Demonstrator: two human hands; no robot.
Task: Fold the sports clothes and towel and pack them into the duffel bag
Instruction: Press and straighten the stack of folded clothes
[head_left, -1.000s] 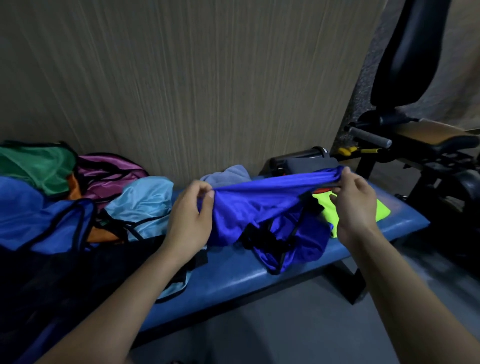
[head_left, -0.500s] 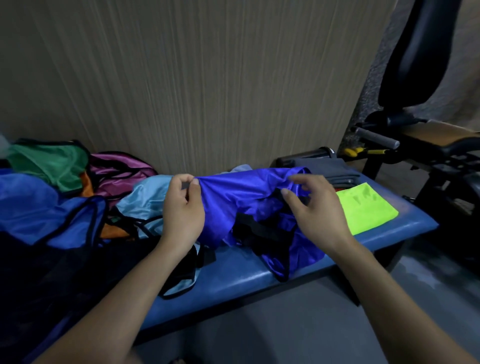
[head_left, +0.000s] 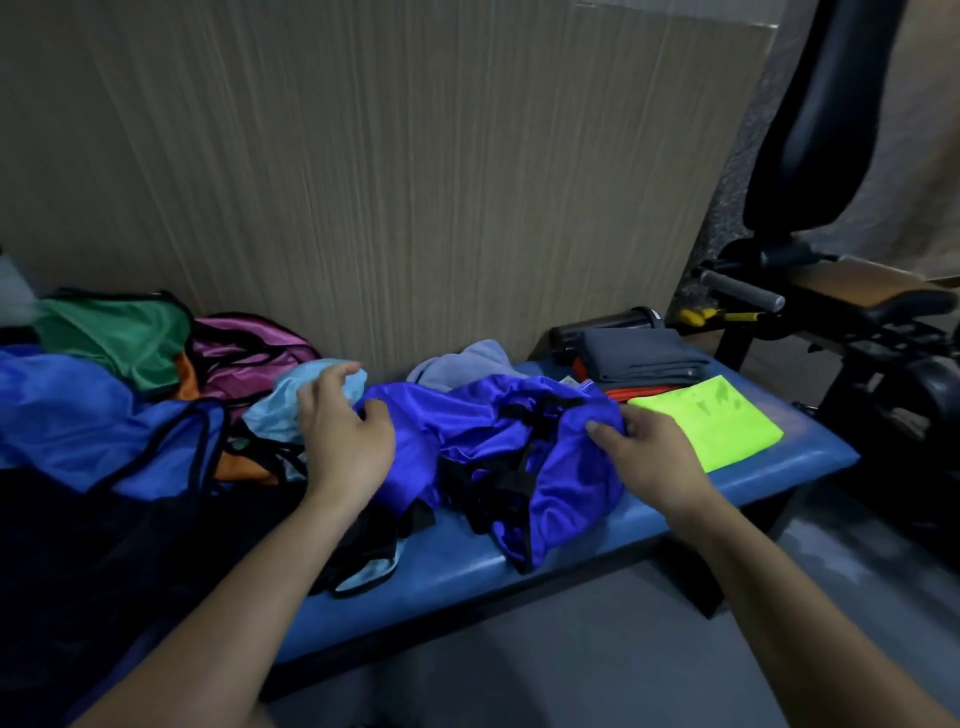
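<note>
A shiny royal-blue garment (head_left: 483, 431) with black trim lies crumpled on the blue padded bench (head_left: 571, 525), its lower part hanging over the front edge. My left hand (head_left: 343, 441) holds its left end between thumb and fingers. My right hand (head_left: 649, 457) pinches its right end. Folded pieces sit at the bench's right end: a neon yellow-green cloth (head_left: 711, 421) and a grey garment (head_left: 644, 358) on top of an orange one (head_left: 639, 391). A pale lavender cloth (head_left: 462, 364) lies behind the blue garment. A dark bag-like mass (head_left: 78, 545) fills the lower left; I cannot tell if it is the duffel bag.
Unfolded clothes are heaped at the left: light blue (head_left: 306, 395), magenta (head_left: 244, 348), green (head_left: 119, 338) and blue (head_left: 78, 415). A black cylinder (head_left: 608, 325) lies against the wall behind the grey garment. A black exercise machine (head_left: 857, 312) stands at the right. The wall runs close behind the bench.
The blue garment was stretched between my hands above the bench; it has come down and now lies bunched on the bench. My right hand moved left, then down to its right end.
</note>
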